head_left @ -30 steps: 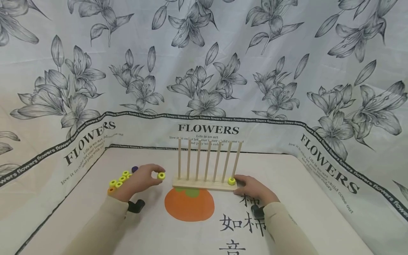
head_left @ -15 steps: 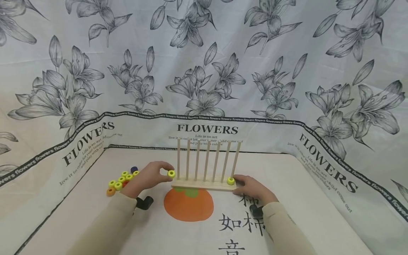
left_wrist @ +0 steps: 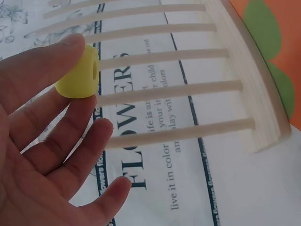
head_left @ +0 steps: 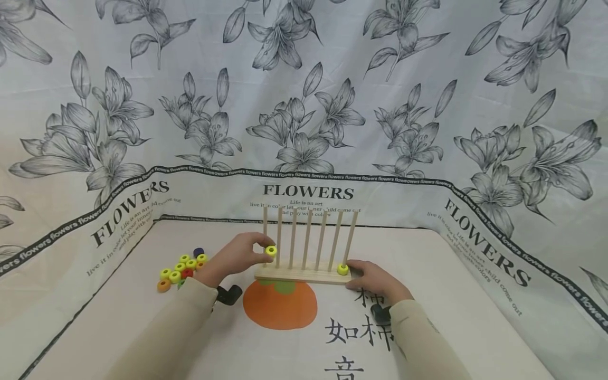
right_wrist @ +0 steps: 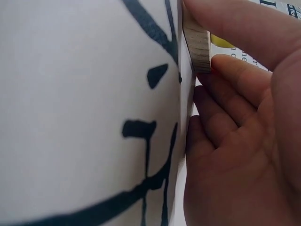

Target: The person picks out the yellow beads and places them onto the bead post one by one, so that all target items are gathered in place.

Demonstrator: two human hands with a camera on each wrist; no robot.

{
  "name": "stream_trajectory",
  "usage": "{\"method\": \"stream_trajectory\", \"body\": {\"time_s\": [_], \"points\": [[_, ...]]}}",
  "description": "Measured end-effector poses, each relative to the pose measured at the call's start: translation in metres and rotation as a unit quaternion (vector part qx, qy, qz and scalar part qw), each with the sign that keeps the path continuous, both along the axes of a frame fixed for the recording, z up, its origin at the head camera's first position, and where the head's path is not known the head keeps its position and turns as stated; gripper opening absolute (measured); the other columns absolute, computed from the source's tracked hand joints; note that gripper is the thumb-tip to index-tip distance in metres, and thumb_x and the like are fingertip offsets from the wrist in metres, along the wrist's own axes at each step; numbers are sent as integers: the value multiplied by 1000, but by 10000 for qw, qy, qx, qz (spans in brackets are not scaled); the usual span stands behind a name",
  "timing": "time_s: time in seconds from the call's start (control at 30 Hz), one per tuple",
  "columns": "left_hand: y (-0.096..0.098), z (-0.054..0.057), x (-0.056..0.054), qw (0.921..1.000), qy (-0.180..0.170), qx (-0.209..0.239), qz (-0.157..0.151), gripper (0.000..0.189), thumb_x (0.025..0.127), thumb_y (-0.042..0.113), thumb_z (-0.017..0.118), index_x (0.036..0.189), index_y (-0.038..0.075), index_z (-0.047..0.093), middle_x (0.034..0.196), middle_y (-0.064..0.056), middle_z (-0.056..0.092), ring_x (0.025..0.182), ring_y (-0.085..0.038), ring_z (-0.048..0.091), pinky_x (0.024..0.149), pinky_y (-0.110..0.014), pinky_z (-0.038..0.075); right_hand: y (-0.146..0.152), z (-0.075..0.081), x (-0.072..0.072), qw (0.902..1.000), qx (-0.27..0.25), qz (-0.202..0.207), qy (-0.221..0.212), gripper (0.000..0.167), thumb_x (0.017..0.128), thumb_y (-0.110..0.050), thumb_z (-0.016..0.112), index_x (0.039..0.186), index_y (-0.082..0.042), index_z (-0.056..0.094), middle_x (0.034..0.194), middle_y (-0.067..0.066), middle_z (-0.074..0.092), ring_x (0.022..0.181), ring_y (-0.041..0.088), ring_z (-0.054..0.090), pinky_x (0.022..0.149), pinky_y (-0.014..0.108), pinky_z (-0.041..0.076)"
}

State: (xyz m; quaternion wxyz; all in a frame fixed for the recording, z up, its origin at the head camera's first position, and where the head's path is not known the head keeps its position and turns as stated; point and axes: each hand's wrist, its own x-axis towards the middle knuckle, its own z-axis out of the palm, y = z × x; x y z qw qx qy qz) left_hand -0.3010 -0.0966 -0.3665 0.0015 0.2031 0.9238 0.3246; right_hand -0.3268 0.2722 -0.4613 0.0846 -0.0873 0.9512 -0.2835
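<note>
Coloured beads [head_left: 180, 268] lie loose on the bench [head_left: 451, 279], left of a wooden rack [head_left: 295, 276] whose rightmost peg [head_left: 350, 238] carries a low yellow bead [head_left: 342, 270]. The left hand [head_left: 239, 254] pinches another yellow ring [left_wrist: 79, 80] near the leftmost pegs [head_left: 279, 227], its other fingers apart. The right hand [head_left: 377, 279] grips the rack's right end, reaching in low from the side.

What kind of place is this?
Hard to say for certain, but probably a screened-off tabletop play or activity corner: a flower-printed curtain stands behind and along both sides of a table holding a wooden peg rack and colored beads.
</note>
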Motion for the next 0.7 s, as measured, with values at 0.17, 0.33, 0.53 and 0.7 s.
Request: {"method": "stream_trajectory", "body": {"time_s": [0.17,0.33,0.53,0.7], "points": [[10,8,-1,9998,97,29,-169,37,82,27,77,117,16,69,110,1,68,108,-21,60,96,-45,51,0,1,-1,10000,11,24,4,74,78,-38,77,143,-16,49,148,12,47,140,39,36,114,59,29],[18,17,0,9992,257,-7,-302,36,83,29,76,117,17,70,113,1,68,112,-21,60,98,-45,50,0,2,-1,10000,-22,38,-2,75,78,-39,77,143,-15,49,148,12,47,140,39,37,114,59,29],[27,25,0,9986,381,-34,-358,35,83,30,76,115,19,70,111,2,68,111,-20,60,97,-43,50,-1,3,0,10000,8,49,-3,74,79,-38,77,143,-14,49,148,13,47,140,39,37,114,59,28],[34,32,-1,9978,467,-51,-478,32,84,28,75,114,18,70,110,3,69,110,-20,62,95,-41,51,-1,2,2,10000,-29,-44,-64,74,78,-39,77,143,-16,48,149,12,46,140,39,36,114,59,28]]}}
